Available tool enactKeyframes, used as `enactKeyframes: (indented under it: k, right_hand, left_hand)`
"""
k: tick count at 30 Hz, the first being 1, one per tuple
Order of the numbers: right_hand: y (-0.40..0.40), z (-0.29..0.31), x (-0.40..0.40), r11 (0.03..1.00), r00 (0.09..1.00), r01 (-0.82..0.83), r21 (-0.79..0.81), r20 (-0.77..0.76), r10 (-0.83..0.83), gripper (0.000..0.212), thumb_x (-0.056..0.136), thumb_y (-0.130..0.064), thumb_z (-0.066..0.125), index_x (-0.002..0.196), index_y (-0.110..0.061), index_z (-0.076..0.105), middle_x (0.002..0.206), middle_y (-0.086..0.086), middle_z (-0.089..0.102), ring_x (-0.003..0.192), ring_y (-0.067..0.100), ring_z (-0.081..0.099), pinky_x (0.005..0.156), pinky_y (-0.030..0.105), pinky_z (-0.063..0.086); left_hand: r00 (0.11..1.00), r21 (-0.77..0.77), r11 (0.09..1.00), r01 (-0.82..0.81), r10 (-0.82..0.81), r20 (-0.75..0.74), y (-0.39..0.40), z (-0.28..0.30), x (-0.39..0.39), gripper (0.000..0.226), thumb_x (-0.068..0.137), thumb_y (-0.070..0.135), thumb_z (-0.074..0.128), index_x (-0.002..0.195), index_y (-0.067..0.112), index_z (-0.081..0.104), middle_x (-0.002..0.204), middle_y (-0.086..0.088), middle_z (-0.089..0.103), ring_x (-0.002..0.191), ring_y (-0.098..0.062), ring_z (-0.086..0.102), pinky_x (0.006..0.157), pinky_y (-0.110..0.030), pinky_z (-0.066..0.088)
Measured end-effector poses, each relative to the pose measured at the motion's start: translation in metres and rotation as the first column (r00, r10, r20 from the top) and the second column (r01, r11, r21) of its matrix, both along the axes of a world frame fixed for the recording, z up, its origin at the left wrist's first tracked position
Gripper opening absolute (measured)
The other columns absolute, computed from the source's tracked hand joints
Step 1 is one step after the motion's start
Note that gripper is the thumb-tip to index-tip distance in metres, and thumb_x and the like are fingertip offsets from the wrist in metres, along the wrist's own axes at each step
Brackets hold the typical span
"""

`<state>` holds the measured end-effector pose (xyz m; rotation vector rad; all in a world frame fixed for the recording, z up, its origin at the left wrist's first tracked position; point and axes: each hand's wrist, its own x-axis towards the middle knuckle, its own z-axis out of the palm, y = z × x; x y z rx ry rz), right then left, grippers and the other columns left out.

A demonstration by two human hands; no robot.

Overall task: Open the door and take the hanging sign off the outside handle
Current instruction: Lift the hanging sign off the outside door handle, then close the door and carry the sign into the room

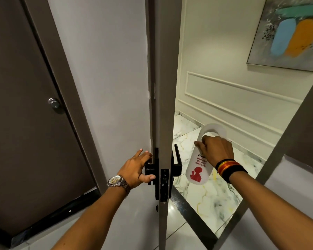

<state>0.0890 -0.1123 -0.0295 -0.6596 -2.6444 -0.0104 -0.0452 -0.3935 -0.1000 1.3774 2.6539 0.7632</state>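
The grey door (pixel 163 87) stands open, seen edge-on in the middle of the view. My left hand (pixel 137 166) grips the black inside handle (pixel 150 170) at the door's left face. The black outside handle (pixel 177 157) sticks up on the right face with nothing hanging on it. My right hand (pixel 215 148) holds the white hanging sign (pixel 197 172) just right of that handle, clear of it. The sign has a rounded hook at its top, red "Please do not disturb" lettering and a red figure.
A dark brown door (pixel 25 123) with a round silver lock (pixel 54 103) is at the left. Beyond the opening lies a marble floor (pixel 206 201) and a cream panelled wall (pixel 233 87) with a framed abstract painting (pixel 287 33). The door frame (pixel 260 172) slants at right.
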Motion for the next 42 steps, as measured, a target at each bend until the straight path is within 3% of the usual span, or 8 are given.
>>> enactKeyframes:
  k: [3,5,7,9,15,20,28,42]
  right_hand:
    - [0.012,0.018,0.017,0.997,0.999,0.054,0.052,-0.007,-0.054,0.050,0.100,-0.053,0.047,0.066,-0.017,0.050,0.060,0.003,0.059,0.055,0.027,0.048,0.054,0.030,0.035]
    - [0.021,0.029,0.028,0.993,0.996,0.091,0.078,-0.015,-0.090,0.050,0.100,-0.053,0.047,0.066,-0.017,0.050,0.060,0.003,0.058,0.055,0.028,0.048,0.055,0.030,0.035]
    - [0.028,0.039,0.038,0.988,0.993,0.120,0.096,-0.022,-0.118,0.049,0.100,-0.053,0.047,0.067,-0.017,0.050,0.059,0.002,0.053,0.056,0.028,0.047,0.055,0.030,0.035]
    - [0.034,0.048,0.048,0.984,0.989,0.144,0.105,-0.039,-0.141,0.049,0.100,-0.054,0.047,0.068,-0.017,0.050,0.059,0.002,0.052,0.056,0.028,0.047,0.055,0.030,0.036]
    - [0.048,0.067,0.073,0.970,0.977,0.204,0.135,-0.096,-0.192,0.048,0.099,-0.055,0.048,0.072,-0.016,0.055,0.067,0.007,0.065,0.057,0.028,0.049,0.055,0.030,0.036]
    - [0.051,0.078,0.095,0.961,0.968,0.244,0.134,-0.087,-0.233,0.049,0.098,-0.057,0.048,0.069,-0.018,0.052,0.063,0.004,0.057,0.063,0.033,0.063,0.055,0.031,0.042]
    - [0.070,0.096,0.137,0.921,0.934,0.355,0.159,-0.105,-0.342,0.047,0.098,-0.057,0.048,0.071,-0.019,0.051,0.074,0.007,0.064,0.065,0.031,0.065,0.059,0.034,0.052]
    - [0.099,0.130,0.191,0.848,0.871,0.492,0.199,-0.111,-0.479,0.048,0.099,-0.054,0.049,0.080,-0.012,0.059,0.076,0.007,0.063,0.065,0.026,0.063,0.066,0.038,0.059]
  left_hand:
    - [1.000,0.061,0.998,-0.004,0.003,0.009,0.011,-0.004,0.004,0.134,0.054,0.108,0.013,0.135,0.012,0.061,0.130,-0.013,0.068,0.145,-0.032,0.045,0.100,-0.050,0.052]
    - [1.000,0.113,0.994,-0.014,0.011,0.023,0.021,-0.008,0.008,0.127,0.058,0.107,0.013,0.117,0.010,0.070,0.102,-0.014,0.074,0.111,-0.032,0.070,0.088,-0.046,0.059]
    - [0.999,0.161,0.986,-0.036,0.029,0.041,0.029,-0.013,0.012,0.120,0.060,0.107,0.015,0.098,0.009,0.072,0.080,-0.010,0.072,0.074,-0.026,0.070,0.070,-0.045,0.059]
    - [0.999,0.169,0.984,-0.049,0.047,0.019,0.038,-0.014,0.016,0.113,0.060,0.107,0.016,0.087,0.011,0.069,0.070,-0.010,0.071,0.062,-0.025,0.065,0.060,-0.039,0.057]
    - [0.999,0.092,0.995,-0.041,0.042,-0.012,0.068,-0.005,0.035,0.114,0.058,0.107,0.015,0.098,0.015,0.070,0.057,-0.005,0.057,0.053,-0.017,0.054,0.054,-0.028,0.046]
    - [0.998,0.084,0.995,-0.046,0.049,-0.029,0.099,0.000,0.053,0.107,0.063,0.102,0.025,0.104,0.014,0.069,0.048,0.006,0.045,0.049,-0.007,0.049,0.050,-0.026,0.040]
    - [0.996,0.087,0.995,-0.044,0.051,-0.080,0.153,0.003,0.071,0.089,0.058,0.107,0.018,0.069,0.025,0.050,0.055,0.005,0.052,0.052,-0.008,0.049,0.045,-0.025,0.035]
    - [0.993,-0.059,0.998,0.010,-0.017,-0.115,0.260,0.021,0.097,0.078,0.075,0.093,0.039,0.066,0.018,0.053,0.060,0.002,0.050,0.063,-0.024,0.053,0.057,-0.031,0.043]
